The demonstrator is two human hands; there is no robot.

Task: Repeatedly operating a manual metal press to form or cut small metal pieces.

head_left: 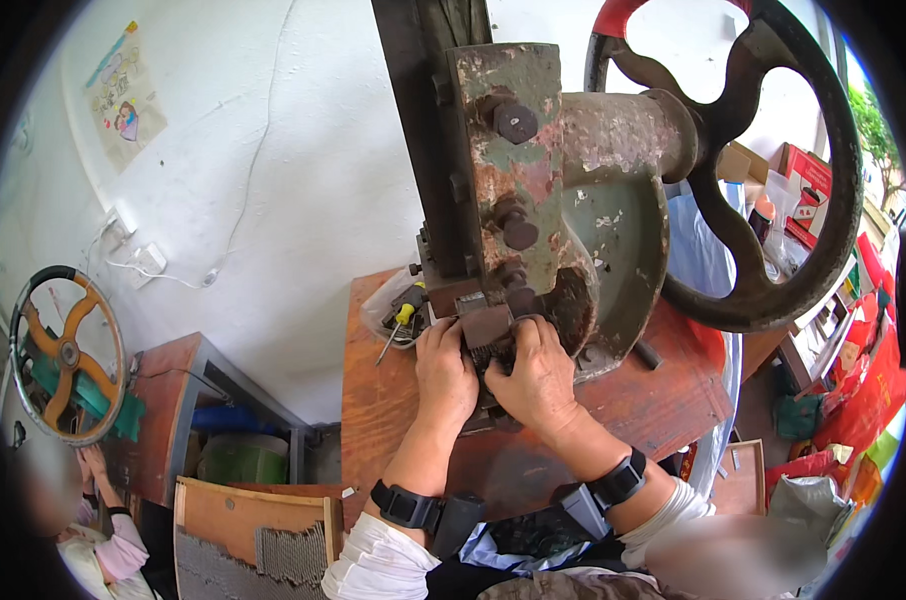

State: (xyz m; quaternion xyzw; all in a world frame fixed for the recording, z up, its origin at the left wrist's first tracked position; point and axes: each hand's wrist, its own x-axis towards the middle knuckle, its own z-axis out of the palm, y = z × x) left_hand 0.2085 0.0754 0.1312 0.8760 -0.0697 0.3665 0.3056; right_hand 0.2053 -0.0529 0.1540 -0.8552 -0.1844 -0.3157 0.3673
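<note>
Brown block [488, 327] lies between the two hands, low on the hand press [508, 190], inward from the tabletop's [663, 405] left edge. Left hand [447, 372] curled at block's left, right hand [535, 378] at its right; cannot tell whether fingers pinch it. Yellow-handled screwdriver [404, 315] near back left corner.

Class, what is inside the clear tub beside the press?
The tub holds a yellow-handled screwdriver, its shaft poking past the rim, and dark items I cannot identify. Whatever lies beneath these is covered.
</note>
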